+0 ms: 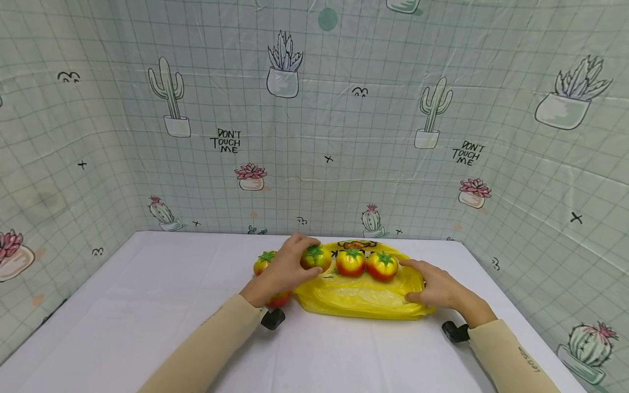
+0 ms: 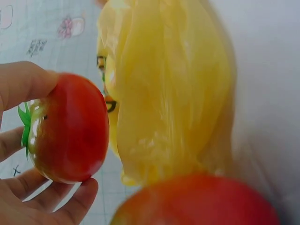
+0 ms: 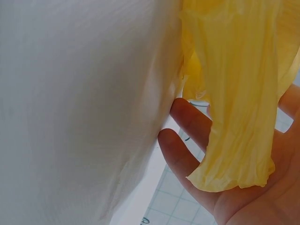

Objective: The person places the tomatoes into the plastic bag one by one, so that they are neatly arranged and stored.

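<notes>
My left hand point(image 1: 287, 262) grips a red and yellow tomato point(image 1: 316, 259) with a green leafy top, held over the left end of a yellow plastic bag point(image 1: 363, 300). In the left wrist view, thumb and fingers wrap the sides of this tomato point(image 2: 70, 129). Two more tomatoes, one in the middle point(image 1: 351, 263) and one to its right point(image 1: 383, 266), sit side by side on the bag. At the bag's right end is my right hand point(image 1: 439, 285), fingers spread. The right wrist view shows a gathered strip of the bag point(image 3: 239, 103) across its palm.
Left of the bag, partly behind my left hand, are a far tomato point(image 1: 263, 263) and a nearer tomato point(image 1: 280, 299). Everything lies on a white-covered table point(image 1: 162, 289). A printed cloth wall point(image 1: 314, 191) stands along its back and sides.
</notes>
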Demonstrator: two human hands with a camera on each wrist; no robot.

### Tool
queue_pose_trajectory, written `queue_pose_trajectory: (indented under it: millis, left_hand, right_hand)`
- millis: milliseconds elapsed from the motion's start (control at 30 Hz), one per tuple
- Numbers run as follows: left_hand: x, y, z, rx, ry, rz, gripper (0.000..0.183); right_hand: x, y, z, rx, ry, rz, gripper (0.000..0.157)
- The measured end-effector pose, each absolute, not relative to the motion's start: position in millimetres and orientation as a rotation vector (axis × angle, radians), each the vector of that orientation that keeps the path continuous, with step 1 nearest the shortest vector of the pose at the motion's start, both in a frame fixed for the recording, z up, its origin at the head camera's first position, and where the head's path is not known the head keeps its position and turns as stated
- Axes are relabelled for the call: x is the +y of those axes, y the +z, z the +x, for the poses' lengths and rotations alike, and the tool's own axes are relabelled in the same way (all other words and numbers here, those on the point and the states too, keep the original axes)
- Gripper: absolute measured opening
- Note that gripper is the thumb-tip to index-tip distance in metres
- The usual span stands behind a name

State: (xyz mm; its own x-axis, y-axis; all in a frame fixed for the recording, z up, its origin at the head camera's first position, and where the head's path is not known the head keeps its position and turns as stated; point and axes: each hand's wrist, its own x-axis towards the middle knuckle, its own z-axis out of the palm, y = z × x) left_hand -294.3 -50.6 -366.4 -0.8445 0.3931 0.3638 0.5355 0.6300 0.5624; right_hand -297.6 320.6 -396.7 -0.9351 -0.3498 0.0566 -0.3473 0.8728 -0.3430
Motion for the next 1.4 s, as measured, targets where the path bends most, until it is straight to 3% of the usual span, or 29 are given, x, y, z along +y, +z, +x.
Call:
queue_pose_trajectory:
  millis: [700,1400]
  left_hand:
    - [-26.3,-368.2,-302.8,-2.843,-1.005,-0.595,0.055]
    - [-18.7,-368.3,-323.4,-2.931,-0.770,-0.691,0.053]
  right_hand:
    - [320.9,-398.8,-298.1,3.030,-0.549,-0.536,0.077]
    - [321.2,-398.2,-298.3,3.032,-0.553,-0.525,0.077]
